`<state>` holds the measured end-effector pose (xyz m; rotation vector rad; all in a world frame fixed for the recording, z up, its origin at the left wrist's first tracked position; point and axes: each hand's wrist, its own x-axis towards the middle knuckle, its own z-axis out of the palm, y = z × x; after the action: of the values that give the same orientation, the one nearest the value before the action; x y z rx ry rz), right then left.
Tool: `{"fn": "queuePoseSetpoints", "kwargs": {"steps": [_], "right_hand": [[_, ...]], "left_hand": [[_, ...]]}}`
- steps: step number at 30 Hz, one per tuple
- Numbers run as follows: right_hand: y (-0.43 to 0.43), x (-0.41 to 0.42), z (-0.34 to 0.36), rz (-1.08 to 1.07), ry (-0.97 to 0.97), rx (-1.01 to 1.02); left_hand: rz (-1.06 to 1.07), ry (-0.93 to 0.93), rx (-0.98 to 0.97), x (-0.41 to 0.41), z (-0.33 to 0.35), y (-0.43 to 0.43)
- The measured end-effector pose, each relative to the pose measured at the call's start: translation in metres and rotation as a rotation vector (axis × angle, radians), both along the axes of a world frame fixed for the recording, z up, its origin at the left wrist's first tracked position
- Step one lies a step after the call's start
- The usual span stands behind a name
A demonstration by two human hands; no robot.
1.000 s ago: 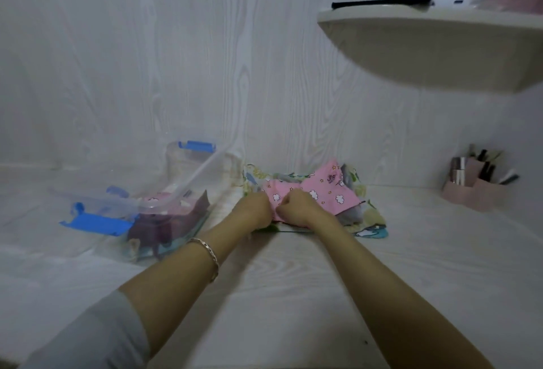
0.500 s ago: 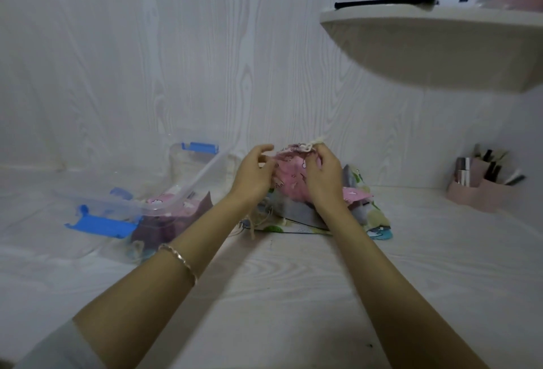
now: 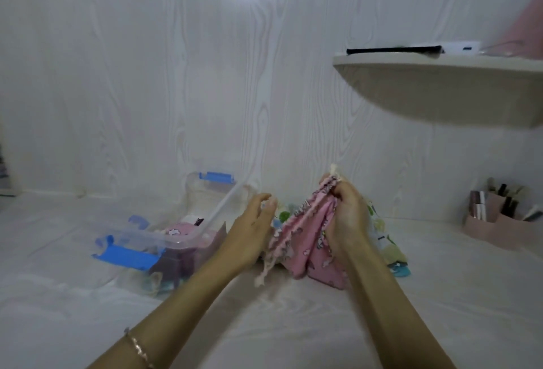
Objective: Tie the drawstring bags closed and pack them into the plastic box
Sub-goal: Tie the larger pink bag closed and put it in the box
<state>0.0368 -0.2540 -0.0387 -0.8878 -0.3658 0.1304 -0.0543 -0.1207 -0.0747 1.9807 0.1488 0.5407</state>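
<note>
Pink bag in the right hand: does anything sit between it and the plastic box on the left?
Only the left hand, which is between the pink bag and the plastic box. The right hand grips the bag's gathered top. Bags already lie in the box; whether its opening is covered cannot be told.

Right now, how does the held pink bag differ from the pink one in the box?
The held bag is held up outside the box, its gathered neck gripped by the right hand; the boxed bag lies inside, untouched. The held bag shows nearly whole, a cord dangling; the boxed bag is mostly hidden. Both are pink with white prints.
</note>
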Motion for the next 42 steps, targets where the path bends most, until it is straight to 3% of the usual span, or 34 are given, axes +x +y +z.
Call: {"fn": "queuePoseSetpoints", "kwargs": {"steps": [5, 8, 10, 14, 17, 20, 25, 28, 32, 35, 37, 39, 42], "right_hand": [[0.004, 0.001, 0.006, 0.007, 0.051, 0.052], [0.007, -0.002, 0.000, -0.032, -0.013, -0.072], [0.011, -0.006, -0.004, -0.068, -0.045, -0.090], [0.018, -0.014, -0.002, -0.052, -0.075, -0.097], [0.014, -0.016, 0.001, -0.059, -0.069, -0.114], [0.004, -0.011, 0.005, -0.102, -0.061, -0.119], [-0.006, -0.009, 0.013, -0.124, -0.139, -0.244], [-0.011, -0.011, 0.020, -0.053, -0.080, -0.139], [-0.016, -0.013, 0.023, 0.241, 0.129, 0.130], [-0.021, 0.000, 0.008, 0.220, 0.203, 0.188], [-0.023, 0.008, 0.000, 0.230, 0.276, 0.259], [-0.019, 0.014, -0.011, 0.215, 0.342, 0.275], [-0.014, 0.022, -0.031, 0.084, 0.269, 0.098]], "left_hand": [[-0.081, 0.112, 0.159, -0.021, -0.003, -0.013], [-0.172, 0.252, 0.045, -0.031, 0.003, -0.021], [-0.176, 0.286, 0.075, -0.033, 0.002, -0.031], [-0.169, 0.206, 0.104, -0.026, -0.007, -0.040], [-0.040, 0.130, 0.143, -0.020, -0.008, -0.027], [0.022, 0.022, 0.067, -0.020, -0.004, -0.009], [0.098, -0.169, 0.323, -0.020, 0.016, 0.005], [0.171, -0.195, 0.466, -0.028, 0.032, 0.005], [0.288, -0.117, 0.590, -0.043, 0.046, 0.014], [0.298, -0.092, 0.685, -0.049, 0.049, 0.029], [0.268, -0.084, 0.650, -0.052, 0.049, 0.038], [0.206, -0.120, 0.454, -0.051, 0.049, 0.040], [0.048, -0.219, -0.230, -0.049, 0.052, 0.039]]}}
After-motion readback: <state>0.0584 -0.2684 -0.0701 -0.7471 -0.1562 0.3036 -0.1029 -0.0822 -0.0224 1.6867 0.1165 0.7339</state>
